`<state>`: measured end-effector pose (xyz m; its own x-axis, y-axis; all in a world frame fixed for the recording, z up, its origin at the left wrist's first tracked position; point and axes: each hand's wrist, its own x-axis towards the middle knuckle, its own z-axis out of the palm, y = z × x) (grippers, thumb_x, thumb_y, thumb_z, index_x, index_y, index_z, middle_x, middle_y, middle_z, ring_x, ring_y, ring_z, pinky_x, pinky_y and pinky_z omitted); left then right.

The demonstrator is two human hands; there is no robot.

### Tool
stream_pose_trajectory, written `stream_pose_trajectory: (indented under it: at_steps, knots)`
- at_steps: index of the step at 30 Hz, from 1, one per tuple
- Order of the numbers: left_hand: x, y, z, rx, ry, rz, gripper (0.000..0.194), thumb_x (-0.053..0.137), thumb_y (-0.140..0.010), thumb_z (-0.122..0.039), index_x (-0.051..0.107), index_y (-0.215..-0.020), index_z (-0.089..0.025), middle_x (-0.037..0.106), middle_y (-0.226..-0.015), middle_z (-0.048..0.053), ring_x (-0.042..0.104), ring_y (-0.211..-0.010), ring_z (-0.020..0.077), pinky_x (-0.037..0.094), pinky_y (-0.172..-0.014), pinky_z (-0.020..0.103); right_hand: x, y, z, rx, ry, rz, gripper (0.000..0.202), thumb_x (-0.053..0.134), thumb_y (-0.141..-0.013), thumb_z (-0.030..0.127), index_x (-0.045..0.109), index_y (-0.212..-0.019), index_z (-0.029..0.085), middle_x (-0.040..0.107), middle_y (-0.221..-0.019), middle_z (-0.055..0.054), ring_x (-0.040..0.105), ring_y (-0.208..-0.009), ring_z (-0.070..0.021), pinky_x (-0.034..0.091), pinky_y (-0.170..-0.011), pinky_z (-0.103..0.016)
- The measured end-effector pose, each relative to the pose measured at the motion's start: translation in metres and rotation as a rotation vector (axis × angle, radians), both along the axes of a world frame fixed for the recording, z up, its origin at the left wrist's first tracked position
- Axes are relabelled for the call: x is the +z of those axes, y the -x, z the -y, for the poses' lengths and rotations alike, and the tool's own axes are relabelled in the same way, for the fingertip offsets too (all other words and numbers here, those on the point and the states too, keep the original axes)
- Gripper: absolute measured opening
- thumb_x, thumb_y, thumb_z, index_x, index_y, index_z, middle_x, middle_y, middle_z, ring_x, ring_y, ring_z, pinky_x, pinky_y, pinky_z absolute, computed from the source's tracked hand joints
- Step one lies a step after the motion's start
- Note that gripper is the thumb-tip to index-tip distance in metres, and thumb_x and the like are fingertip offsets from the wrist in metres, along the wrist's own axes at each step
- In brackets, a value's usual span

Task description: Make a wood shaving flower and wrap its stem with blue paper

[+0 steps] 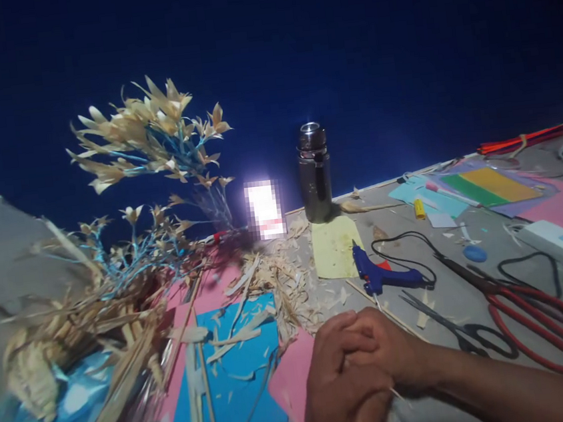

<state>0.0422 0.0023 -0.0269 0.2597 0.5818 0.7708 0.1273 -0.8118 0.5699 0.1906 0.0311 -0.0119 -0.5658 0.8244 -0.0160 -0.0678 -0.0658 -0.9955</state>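
Note:
Near the bottom centre, my left hand (342, 382) and my right hand (394, 347) are pressed together with fingers curled over each other. A thin pale strand sticks out beside the left thumb; what the fingers enclose is hidden. Just beyond them lies a blue glue gun (394, 278), its nozzle over a yellow sheet (333, 249). Small dark scissors (444, 321) and large red-handled scissors (513, 307) rest to the right. Left of the hands, pale husk strips lie on a blue sheet (236, 404) and pink paper (295, 370).
A dark metal flask (315, 180) stands at the table's back edge. At the left are husk flowers (152, 130) on blue stems and a dry husk bundle (37, 371). Coloured sheets (495, 185), a white power strip (561, 245) and a black cord (400, 237) are on the right.

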Motion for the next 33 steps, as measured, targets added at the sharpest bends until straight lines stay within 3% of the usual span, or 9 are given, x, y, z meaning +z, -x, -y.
stream_pose_trajectory:
  at_steps: [4, 7, 9, 12, 14, 19, 22, 25, 33]
  knots:
    - [-0.013, -0.002, 0.001, 0.011, 0.053, 0.000, 0.022, 0.063, -0.095, -0.041, 0.075, -0.082, -0.028, 0.073, -0.096, 0.007, 0.064, -0.115, 0.0289, 0.050, -0.099, 0.043, 0.002, 0.000, -0.001, 0.065, -0.031, -0.017, 0.010, 0.062, -0.068, 0.015, 0.065, -0.059, 0.012, 0.055, -0.062, 0.004, 0.045, -0.059, -0.0089, 0.036, -0.055, -0.019]
    - [-0.008, -0.002, -0.001, -0.058, 0.234, 0.142, 0.028, 0.066, -0.091, -0.048, 0.077, -0.074, -0.028, 0.074, -0.085, 0.009, 0.067, -0.104, 0.0309, 0.052, -0.093, 0.046, -0.002, 0.001, 0.000, 0.053, 0.037, -0.014, 0.012, 0.067, -0.070, 0.020, 0.066, -0.061, 0.013, 0.056, -0.060, 0.004, 0.049, -0.056, -0.0090, 0.037, -0.052, -0.019]
    - [0.005, 0.000, -0.005, -0.111, 0.544, 0.300, 0.022, 0.072, -0.087, -0.043, 0.078, -0.076, -0.025, 0.075, -0.084, 0.010, 0.068, -0.101, 0.0307, 0.052, -0.095, 0.047, -0.007, 0.001, 0.000, 0.054, 0.168, -0.029, 0.018, 0.066, -0.073, 0.025, 0.063, -0.058, 0.015, 0.054, -0.051, 0.005, 0.046, -0.045, -0.0083, 0.033, -0.044, -0.019]
    - [0.028, 0.007, -0.015, -0.075, 1.157, 0.762, 0.010, 0.078, -0.082, -0.030, 0.075, -0.079, -0.021, 0.070, -0.078, 0.004, 0.066, -0.075, 0.0182, 0.055, -0.071, 0.031, -0.012, 0.000, 0.001, 0.087, 0.316, -0.120, 0.021, 0.063, -0.072, 0.029, 0.056, -0.055, 0.018, 0.049, -0.040, 0.006, 0.039, -0.033, -0.0081, 0.030, -0.036, -0.020]
    - [0.039, 0.012, -0.021, -0.083, 1.317, 0.940, 0.013, 0.084, -0.075, -0.026, 0.073, -0.078, -0.019, 0.066, -0.071, 0.001, 0.059, -0.061, 0.0128, 0.050, -0.058, 0.024, -0.013, -0.002, 0.001, 0.055, 0.291, -0.191, 0.028, 0.064, -0.077, 0.035, 0.052, -0.056, 0.020, 0.045, -0.038, 0.007, 0.035, -0.032, -0.0075, 0.029, -0.036, -0.020]
    - [0.042, 0.014, -0.029, -0.071, 1.333, 0.955, 0.018, 0.085, -0.072, -0.024, 0.070, -0.077, -0.015, 0.063, -0.066, -0.001, 0.054, -0.055, 0.0102, 0.047, -0.052, 0.021, -0.004, 0.000, -0.003, -0.123, 0.143, -0.210, 0.049, 0.061, -0.094, 0.054, 0.055, -0.062, 0.018, 0.047, -0.044, 0.006, 0.033, -0.039, -0.0065, 0.023, -0.042, -0.020]
    - [0.037, 0.013, -0.028, -0.074, 1.327, 0.910, 0.019, 0.085, -0.072, -0.025, 0.070, -0.077, -0.015, 0.062, -0.063, -0.001, 0.053, -0.054, 0.0104, 0.045, -0.051, 0.021, 0.001, 0.002, -0.008, -0.236, 0.211, -0.243, 0.037, 0.077, -0.084, 0.050, 0.065, -0.084, 0.015, 0.062, -0.059, 0.003, 0.038, -0.044, -0.0062, 0.025, -0.044, -0.020]
    - [0.034, 0.011, -0.025, -0.088, 1.356, 0.839, 0.018, 0.084, -0.070, -0.025, 0.069, -0.073, -0.015, 0.060, -0.057, -0.001, 0.052, -0.052, 0.0108, 0.043, -0.052, 0.022, 0.001, 0.002, -0.013, -0.335, 0.232, -0.292, 0.039, 0.088, -0.074, 0.042, 0.068, -0.095, 0.015, 0.063, -0.067, 0.004, 0.043, -0.048, -0.0053, 0.030, -0.046, -0.019]
    - [0.029, 0.002, -0.018, -0.021, 1.331, 0.664, 0.019, 0.085, -0.066, -0.025, 0.070, -0.061, -0.014, 0.058, -0.052, -0.001, 0.049, -0.050, 0.0087, 0.040, -0.053, 0.021, -0.005, 0.004, -0.011, -0.191, 0.273, -0.357, 0.037, 0.090, -0.073, 0.040, 0.069, -0.089, 0.015, 0.072, -0.066, -0.002, 0.072, -0.060, -0.0200, 0.057, -0.059, -0.031]
